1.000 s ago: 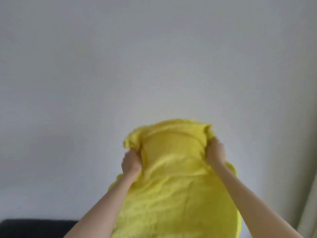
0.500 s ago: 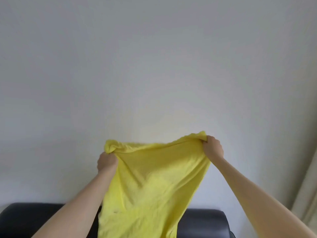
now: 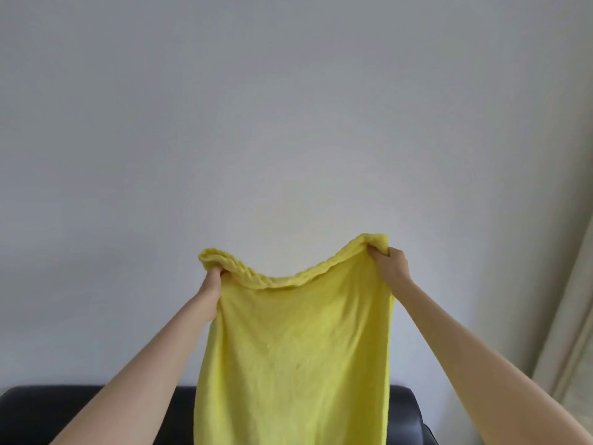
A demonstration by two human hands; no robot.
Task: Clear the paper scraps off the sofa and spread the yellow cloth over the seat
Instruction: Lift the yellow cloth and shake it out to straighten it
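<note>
The yellow cloth [image 3: 295, 348] hangs lengthwise, its lower end cut off, hiding part of the dark sofa [image 3: 48, 412]. The left hand [image 3: 210, 284] and right hand [image 3: 393, 263] each hold a top corner, every grip closed tight on bunched fabric.

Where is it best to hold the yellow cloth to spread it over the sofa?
By its two top corners, from behind, as the left hand and right hand hold it: the cloth then hangs open and flat above the sofa.
</note>
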